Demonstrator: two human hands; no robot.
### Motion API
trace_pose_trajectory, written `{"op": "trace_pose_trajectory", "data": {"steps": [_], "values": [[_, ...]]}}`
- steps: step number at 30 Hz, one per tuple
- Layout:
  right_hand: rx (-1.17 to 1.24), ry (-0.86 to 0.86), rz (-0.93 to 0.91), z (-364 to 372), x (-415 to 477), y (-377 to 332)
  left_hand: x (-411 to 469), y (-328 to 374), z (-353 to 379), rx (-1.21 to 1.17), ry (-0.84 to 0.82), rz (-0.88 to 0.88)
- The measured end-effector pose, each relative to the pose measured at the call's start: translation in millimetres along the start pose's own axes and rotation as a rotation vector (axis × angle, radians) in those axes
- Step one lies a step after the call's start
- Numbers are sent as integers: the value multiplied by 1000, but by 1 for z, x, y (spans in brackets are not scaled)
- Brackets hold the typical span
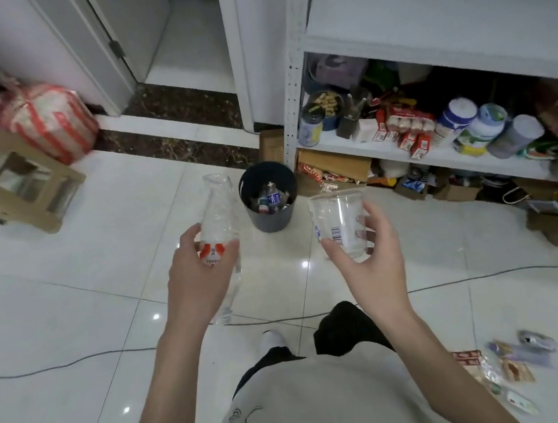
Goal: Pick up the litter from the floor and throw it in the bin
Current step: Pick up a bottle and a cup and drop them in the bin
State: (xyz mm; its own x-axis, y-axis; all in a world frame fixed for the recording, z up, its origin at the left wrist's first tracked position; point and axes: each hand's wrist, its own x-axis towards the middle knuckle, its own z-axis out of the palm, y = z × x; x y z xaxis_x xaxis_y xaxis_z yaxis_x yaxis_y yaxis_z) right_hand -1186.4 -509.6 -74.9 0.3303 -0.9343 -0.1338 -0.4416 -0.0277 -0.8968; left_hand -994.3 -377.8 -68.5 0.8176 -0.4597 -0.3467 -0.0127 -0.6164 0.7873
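My left hand (197,275) grips a clear plastic bottle (218,214) with an orange and white label, its open neck pointing away from me. My right hand (370,257) holds a clear plastic cup (339,220) with a barcode print, mouth facing forward. Both are held above the white tiled floor, just short of a dark round bin (271,219) that stands ahead between them and holds some bottles and wrappers. Several wrappers and packets of litter (514,364) lie on the floor at the lower right.
A white shelf unit (402,150) crowded with jars and packets stands to the right of the bin. A cardboard box (9,177) and a striped bag (51,121) sit at the left. A thin cable (63,365) crosses the floor. A doorway (186,59) lies ahead.
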Motion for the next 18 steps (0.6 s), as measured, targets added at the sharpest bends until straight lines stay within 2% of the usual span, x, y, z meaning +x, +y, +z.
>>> {"op": "trace_pose_trajectory", "data": {"steps": [9,18], "values": [[-57,50,79,41,93,-5,102,29,20,-21,-60,-35],[-67,-70,77,99,252,-22,245,90,70,-7,-69,-117]]}}
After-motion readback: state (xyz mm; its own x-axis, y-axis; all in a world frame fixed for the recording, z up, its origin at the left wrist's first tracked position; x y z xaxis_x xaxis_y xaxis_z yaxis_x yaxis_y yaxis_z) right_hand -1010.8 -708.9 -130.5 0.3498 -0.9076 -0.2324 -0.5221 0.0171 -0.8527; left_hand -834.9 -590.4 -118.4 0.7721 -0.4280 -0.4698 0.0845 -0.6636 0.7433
